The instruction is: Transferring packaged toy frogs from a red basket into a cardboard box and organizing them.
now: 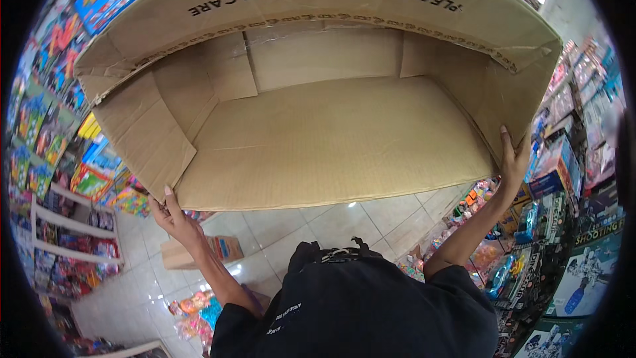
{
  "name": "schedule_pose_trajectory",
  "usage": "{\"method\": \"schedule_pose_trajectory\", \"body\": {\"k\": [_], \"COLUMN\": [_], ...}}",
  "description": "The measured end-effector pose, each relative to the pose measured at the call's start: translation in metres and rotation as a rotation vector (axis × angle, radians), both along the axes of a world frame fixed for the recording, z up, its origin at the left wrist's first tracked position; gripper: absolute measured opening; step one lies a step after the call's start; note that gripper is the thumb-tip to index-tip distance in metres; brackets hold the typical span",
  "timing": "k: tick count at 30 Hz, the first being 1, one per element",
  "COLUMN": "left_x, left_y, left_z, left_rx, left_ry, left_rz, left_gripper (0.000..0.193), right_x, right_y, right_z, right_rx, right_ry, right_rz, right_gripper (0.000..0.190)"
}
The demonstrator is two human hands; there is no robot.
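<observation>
A large cardboard box (338,144) is held up in front of me on its side, its open end facing me. Nothing shows inside it. My left hand (174,216) grips the lower left corner, with the thumb on the inner side. On the right, my right hand (514,156) clasps the side wall near the lower right corner, the thumb laid against the inside. A long upper flap (323,2) bears printed handling words upside down. The outer faces under my fingers are hidden.
Shelves of packaged toys (77,253) stand to the left. Stacked boxed toys (554,174) line the right side. On the tiled floor (268,228) are a small cardboard box (179,255) and bagged dolls (198,313), with more bagged goods at the right.
</observation>
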State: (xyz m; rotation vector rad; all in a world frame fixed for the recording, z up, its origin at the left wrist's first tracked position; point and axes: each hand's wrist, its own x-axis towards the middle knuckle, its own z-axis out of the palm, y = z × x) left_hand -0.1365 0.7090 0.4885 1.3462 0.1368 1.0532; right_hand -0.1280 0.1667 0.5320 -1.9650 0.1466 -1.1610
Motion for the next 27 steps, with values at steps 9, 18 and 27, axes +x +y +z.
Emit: {"method": "schedule_pose_trajectory", "body": {"k": [9, 18, 27], "left_x": [0.130, 0.253, 0.332], "left_y": [-0.114, -0.249, -0.350], "left_z": [0.009, 0.006, -0.001], "left_rx": [0.065, 0.171, 0.227], "left_ry": [-0.017, -0.065, 0.054], "left_rz": [-0.318, -0.455, -0.479], "left_gripper": [0.030, 0.029, 0.021], "right_x": [-0.025, 0.023, 0.079], "right_y": [-0.100, -0.219, -0.325], "right_z": [-0.030, -0.040, -0.049], "right_rx": [0.083, 0.067, 0.067], "right_ry": [-0.106, -0.195, -0.012], "right_rz": [-0.324, -0.430, -0.516], "right_gripper": [0.051, 0.052, 0.050]}}
